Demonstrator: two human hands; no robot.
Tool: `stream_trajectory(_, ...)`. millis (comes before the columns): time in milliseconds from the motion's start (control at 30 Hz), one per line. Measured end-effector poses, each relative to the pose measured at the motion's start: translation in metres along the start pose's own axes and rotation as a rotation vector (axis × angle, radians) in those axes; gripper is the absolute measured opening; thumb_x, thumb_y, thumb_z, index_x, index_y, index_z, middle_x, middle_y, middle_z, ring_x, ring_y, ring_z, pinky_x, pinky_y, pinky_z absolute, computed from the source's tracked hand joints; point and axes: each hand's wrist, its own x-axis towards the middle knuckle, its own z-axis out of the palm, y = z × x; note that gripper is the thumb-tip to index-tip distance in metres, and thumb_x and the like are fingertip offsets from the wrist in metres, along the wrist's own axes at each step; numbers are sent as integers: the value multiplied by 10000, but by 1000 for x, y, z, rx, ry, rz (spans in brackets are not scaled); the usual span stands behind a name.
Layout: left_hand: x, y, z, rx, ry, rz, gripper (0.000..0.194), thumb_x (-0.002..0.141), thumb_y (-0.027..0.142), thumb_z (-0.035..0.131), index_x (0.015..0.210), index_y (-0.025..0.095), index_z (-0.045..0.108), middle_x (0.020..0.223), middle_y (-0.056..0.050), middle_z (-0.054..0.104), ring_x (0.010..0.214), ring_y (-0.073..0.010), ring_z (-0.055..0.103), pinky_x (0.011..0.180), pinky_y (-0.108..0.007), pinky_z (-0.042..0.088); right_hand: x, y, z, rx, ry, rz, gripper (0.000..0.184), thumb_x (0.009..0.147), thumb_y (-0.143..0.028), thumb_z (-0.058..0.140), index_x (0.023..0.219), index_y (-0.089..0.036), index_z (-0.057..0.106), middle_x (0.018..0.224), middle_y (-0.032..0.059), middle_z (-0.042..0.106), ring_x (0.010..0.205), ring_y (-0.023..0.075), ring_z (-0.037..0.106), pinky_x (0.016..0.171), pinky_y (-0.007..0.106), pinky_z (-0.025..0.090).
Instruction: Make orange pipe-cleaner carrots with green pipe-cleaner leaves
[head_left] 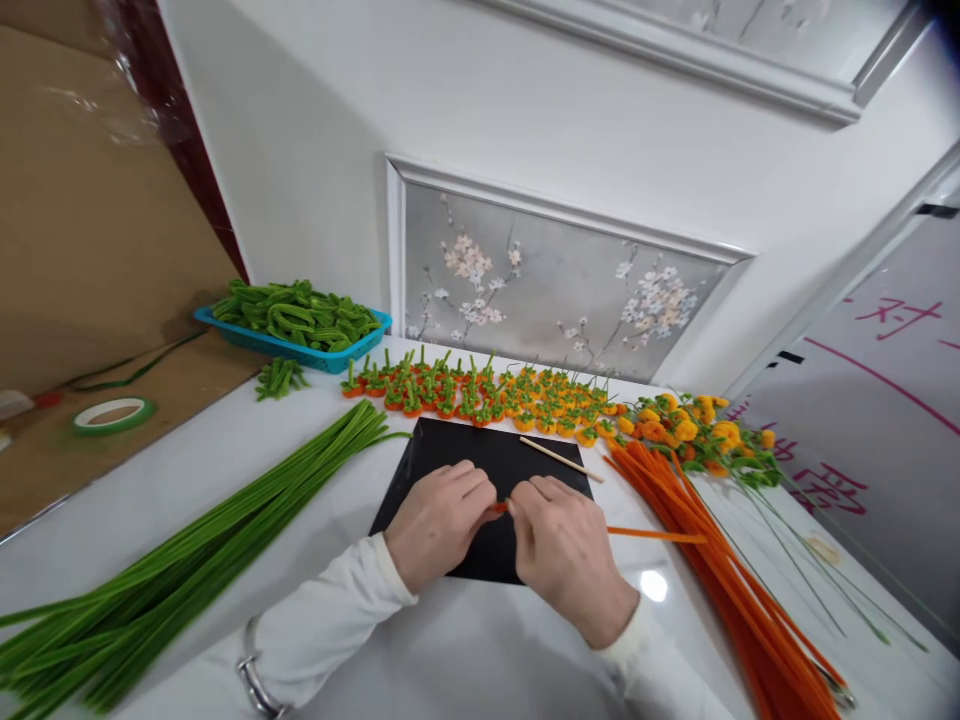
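Note:
Over a black mat [480,562], my left hand [442,515] and my right hand [562,545] are close together, fingers bent in a pinch. Both grip an orange pipe cleaner [652,535]; a short bit shows between the fingertips, and its long end sticks out to the right past my right hand. The fingers hide the shape of the gripped part. A thin wooden stick [562,459] lies across the mat's upper right edge.
Green pipe cleaners [225,535] lie at left, orange ones [720,575] at right. Behind the mat stand rows of small orange-and-green pieces [442,385] and yellow ones [547,405]. A blue basket [322,358] holds green pieces. Yellow flowers [686,430] and green tape [112,415] lie aside.

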Motion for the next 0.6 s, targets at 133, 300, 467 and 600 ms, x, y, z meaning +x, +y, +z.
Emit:
stream_trajectory(133, 1, -3, -3, 237, 39, 227, 231, 890, 119, 413, 693, 164, 526, 690, -29, 544, 708, -162, 477, 642, -311, 351, 4, 4, -2, 233, -115, 138, 215, 794, -126, 452, 588, -191, 452, 582, -4, 517, 530, 117, 440, 511, 271, 231)
stream_trajectory(300, 1, -10, -4, 262, 106, 276, 161, 877, 116, 451, 786, 174, 570, 770, -33, 603, 834, -174, 511, 735, -325, 369, 10, 13, -5, 748, -274, 334, 261, 799, -215, 437, 542, -182, 463, 512, -37, 427, 490, 93, 357, 488, 236, 241)
stream_trajectory(467, 1, -10, -1, 176, 142, 275, 196, 881, 111, 429, 784, 183, 583, 774, -35, 615, 833, -162, 530, 759, -317, 371, 13, 15, -4, 1129, -428, 543, 223, 760, -249, 468, 551, -168, 467, 490, -61, 324, 472, 73, 242, 454, 224, 180)
stream_trajectory(600, 3, -7, 3, 55, 52, 83, 193, 880, 138, 437, 760, 170, 585, 752, -43, 625, 777, -166, 556, 713, -304, 392, 14, 19, 2, 1091, -419, 567, 267, 783, -276, 467, 536, -176, 437, 474, -69, 298, 449, 69, 235, 443, 221, 180)
